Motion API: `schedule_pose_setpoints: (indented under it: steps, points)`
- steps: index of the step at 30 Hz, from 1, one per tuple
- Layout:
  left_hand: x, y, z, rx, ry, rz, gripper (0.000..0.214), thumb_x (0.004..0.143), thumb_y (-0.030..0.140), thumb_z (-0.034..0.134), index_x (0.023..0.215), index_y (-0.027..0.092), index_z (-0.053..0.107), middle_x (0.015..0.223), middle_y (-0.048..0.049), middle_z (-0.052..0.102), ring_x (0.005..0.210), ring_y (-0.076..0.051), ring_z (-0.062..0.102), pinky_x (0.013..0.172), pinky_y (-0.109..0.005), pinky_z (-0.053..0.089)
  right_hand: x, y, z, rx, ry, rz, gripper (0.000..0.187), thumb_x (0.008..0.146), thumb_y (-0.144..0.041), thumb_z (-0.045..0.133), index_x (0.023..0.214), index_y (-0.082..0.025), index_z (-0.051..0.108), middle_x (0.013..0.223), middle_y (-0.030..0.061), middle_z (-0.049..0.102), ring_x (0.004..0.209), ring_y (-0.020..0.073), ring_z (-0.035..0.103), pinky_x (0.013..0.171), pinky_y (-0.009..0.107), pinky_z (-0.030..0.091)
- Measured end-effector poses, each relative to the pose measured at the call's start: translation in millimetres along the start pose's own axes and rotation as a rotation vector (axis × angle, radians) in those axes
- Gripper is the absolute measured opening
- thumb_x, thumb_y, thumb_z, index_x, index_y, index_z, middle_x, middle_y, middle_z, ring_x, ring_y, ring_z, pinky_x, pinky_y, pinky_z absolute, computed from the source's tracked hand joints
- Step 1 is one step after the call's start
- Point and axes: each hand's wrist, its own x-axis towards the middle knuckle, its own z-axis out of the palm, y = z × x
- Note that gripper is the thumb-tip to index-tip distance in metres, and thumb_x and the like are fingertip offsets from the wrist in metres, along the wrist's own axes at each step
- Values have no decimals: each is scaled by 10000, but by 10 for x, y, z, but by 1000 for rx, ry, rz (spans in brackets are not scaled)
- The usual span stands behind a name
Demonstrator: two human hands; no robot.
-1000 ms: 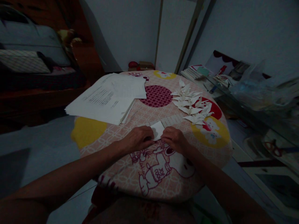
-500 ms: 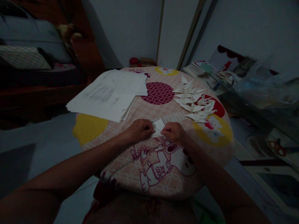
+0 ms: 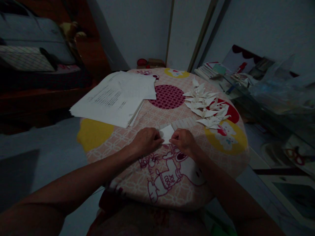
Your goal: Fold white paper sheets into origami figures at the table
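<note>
A small folded white paper (image 3: pixel 167 133) lies near the middle of the round table, between my two hands. My left hand (image 3: pixel 147 139) pinches its left corner, fingers curled. On the opposite side, my right hand (image 3: pixel 183 140) grips the right corner the same way. Just behind the paper a pale, clear ruler-like strip (image 3: pixel 183 123) rests on the cloth. To the right sits a cluster of several folded paper cranes (image 3: pixel 205 106). Further left lies a thick stack of printed sheets (image 3: pixel 110 101).
A patterned pink cloth (image 3: pixel 133 183) covers the table. Right of it, a glass-topped stand holds a clear plastic bag (image 3: pixel 275 88), books (image 3: pixel 205 71) and scissors (image 3: pixel 295 155). At the left, a wooden bench (image 3: pixel 93 59) carries a grey bag (image 3: pixel 36 37).
The near flap of the paper, which stood partly apart with a visible gap, now lies flat. My left hand has shifted slightly, and both hands still hold the paper.
</note>
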Motion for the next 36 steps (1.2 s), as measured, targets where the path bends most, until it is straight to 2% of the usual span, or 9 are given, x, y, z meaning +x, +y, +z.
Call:
schedule_pose_setpoints:
  steps: [6,10,16,20,23,28,32,36]
  points:
    - [6,-19,19,27,4,-16,191,787,332,708,675,177,710,680,-75,663,600,-182,526,598,-310,332,19,-48,-26,-27,-54,64,128,750,-231,718,630,-188,731,719,52,705,682,177,591,639,288,401]
    - [-17,-43,18,22,25,33,153,795,298,708,727,162,689,720,-59,648,636,-173,540,610,-300,354,25,-43,-22,-39,-63,87,120,769,-250,702,676,-189,748,741,50,711,699,173,596,641,280,399]
    - [-43,-101,16,-92,102,242,58,801,163,659,818,147,712,872,-58,662,797,-162,607,738,-285,457,25,-69,-50,-66,-106,99,141,797,-263,690,728,-166,764,774,60,727,731,165,616,650,263,399]
    - [9,-161,27,-240,46,417,199,800,64,562,809,156,738,903,-44,697,826,-129,647,762,-245,491,19,-85,-57,-69,-99,96,139,812,-252,690,736,-163,765,792,62,731,746,166,618,658,263,396]
    - [54,-219,35,-291,15,486,228,819,63,551,809,162,756,882,-34,719,793,-112,663,728,-220,499,14,-77,-50,-87,-93,84,130,814,-249,700,745,-161,766,818,69,735,758,166,617,664,262,394]
    - [56,-287,37,-215,32,579,249,853,64,546,852,175,770,911,-35,740,811,-113,686,742,-219,531,6,-50,-40,-105,-79,64,144,827,-269,692,772,-160,767,841,71,735,773,169,616,684,268,395]
    - [13,-338,42,-97,95,697,274,903,84,531,959,183,780,1006,-66,758,887,-140,703,778,-248,572,11,-44,-23,-105,-74,55,148,825,-273,687,753,-164,757,839,66,733,768,167,610,691,270,393]
    - [-11,-372,67,38,102,808,250,932,110,554,1014,184,779,1039,-76,756,919,-155,703,795,-257,588,22,-32,-22,-70,-62,52,150,808,-278,683,729,-162,736,800,54,707,738,159,584,673,270,373]
